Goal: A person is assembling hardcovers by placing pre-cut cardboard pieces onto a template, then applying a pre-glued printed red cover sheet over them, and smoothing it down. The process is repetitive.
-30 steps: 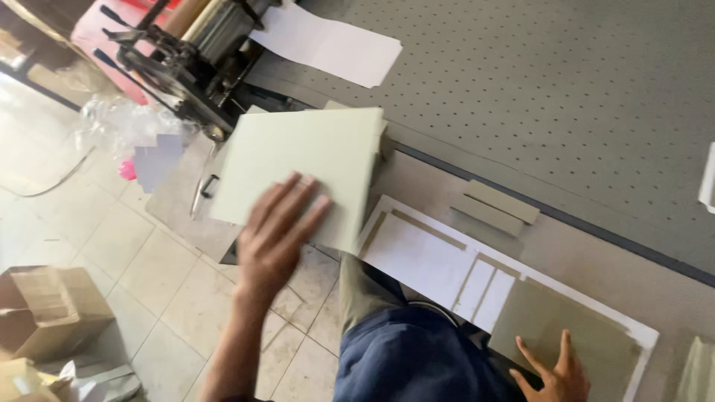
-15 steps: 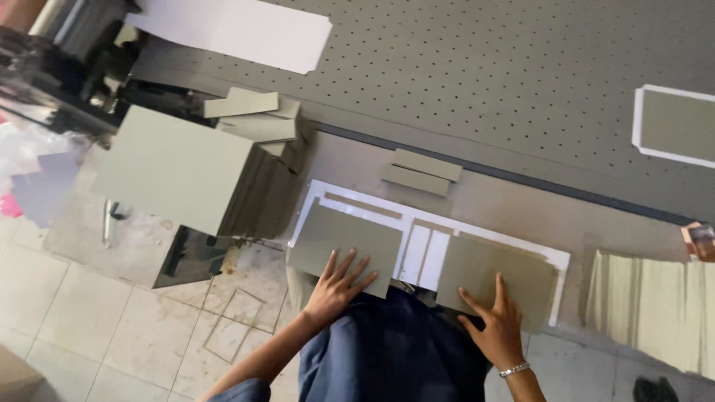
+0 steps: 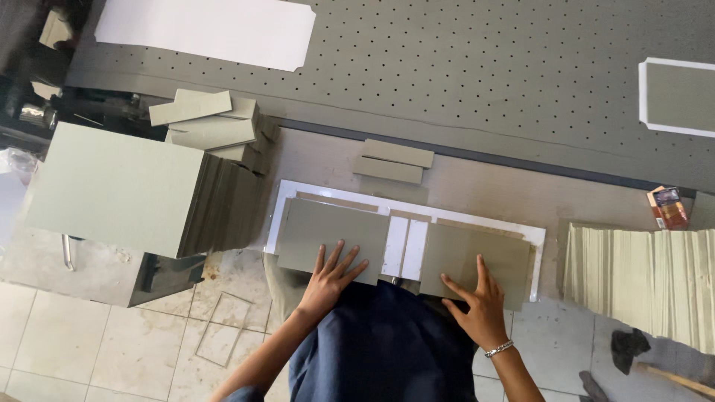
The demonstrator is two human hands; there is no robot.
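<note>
My left hand (image 3: 330, 279) lies flat, fingers spread, on the near edge of a grey-green board (image 3: 328, 231). My right hand (image 3: 477, 305), with a bracelet at the wrist, presses flat on a second grey-green board (image 3: 484, 253). Both boards lie side by side on a white sheet (image 3: 406, 242) at the near edge of the workbench (image 3: 477, 190), with a narrow white gap between them. Neither hand grips anything.
A tall stack of grey-green boards (image 3: 126, 186) stands at the left, with narrow strips (image 3: 201, 112) piled behind it. Two strips (image 3: 391, 161) lie beyond the sheet. A fanned pale stack (image 3: 648, 279) is at the right. White sheets (image 3: 205, 28) rest on the perforated table (image 3: 462, 67).
My left hand left the stack at the left and came down on the left board over the white sheet. The view swung right and steadied over both boards.
</note>
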